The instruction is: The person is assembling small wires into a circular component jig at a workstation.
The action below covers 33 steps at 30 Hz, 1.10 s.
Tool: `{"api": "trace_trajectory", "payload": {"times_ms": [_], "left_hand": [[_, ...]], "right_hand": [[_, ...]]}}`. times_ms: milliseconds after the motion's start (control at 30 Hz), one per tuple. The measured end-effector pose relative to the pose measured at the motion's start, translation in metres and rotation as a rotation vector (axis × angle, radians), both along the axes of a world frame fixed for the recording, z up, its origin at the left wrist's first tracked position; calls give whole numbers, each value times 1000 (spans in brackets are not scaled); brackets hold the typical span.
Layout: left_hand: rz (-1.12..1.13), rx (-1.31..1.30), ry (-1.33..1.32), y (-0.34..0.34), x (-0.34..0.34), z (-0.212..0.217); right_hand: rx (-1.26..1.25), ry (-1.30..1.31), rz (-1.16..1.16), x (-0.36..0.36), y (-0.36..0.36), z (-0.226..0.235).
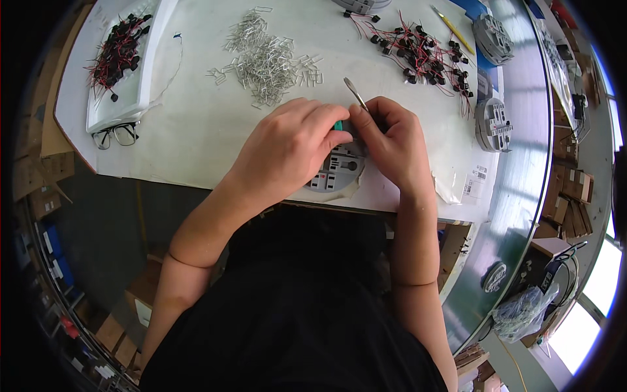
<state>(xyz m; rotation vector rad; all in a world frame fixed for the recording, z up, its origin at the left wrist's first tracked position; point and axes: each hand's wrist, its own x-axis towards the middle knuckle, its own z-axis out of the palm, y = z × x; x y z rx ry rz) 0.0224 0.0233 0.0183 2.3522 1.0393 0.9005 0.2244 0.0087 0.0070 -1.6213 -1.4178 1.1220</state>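
Both hands [290, 144] [392, 140] on grey round part [336, 173]; R holds tweezers [356, 93], prob.

White tabletop [196, 130], front edge worn. Lying on it: loose pile of small metal clips [264, 55] at centre back; tangle of red-wired black parts [424, 55] at back right; white tray [140, 65] of like parts at left, eyeglasses [115, 135] just beside; yellow pencil [452, 29]; round grey part [339, 171] at front edge; two more [493, 124] at right.
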Motion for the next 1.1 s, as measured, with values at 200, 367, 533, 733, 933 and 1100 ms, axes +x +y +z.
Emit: {"api": "trace_trajectory", "payload": {"times_ms": [200, 367, 533, 733, 933, 1100], "left_hand": [[26, -92, -159, -1, -9, -10], [7, -41, -133, -1, -4, -9], [31, 4, -61, -2, 6, -4], [3, -3, 2, -2, 6, -3], [22, 10, -86, -5, 5, -14], [69, 36, -97, -14, 4, -21]], "right_hand": [[-1, 25, -27, 0, 0, 0], [12, 20, -27, 0, -1, -1], [-5, -12, -25, 1, -1, 3], [140, -222, -104, 12, 9, 16], [324, -716, -133, 59, 54, 12], [448, -803, -98, 69, 50, -3]]}}
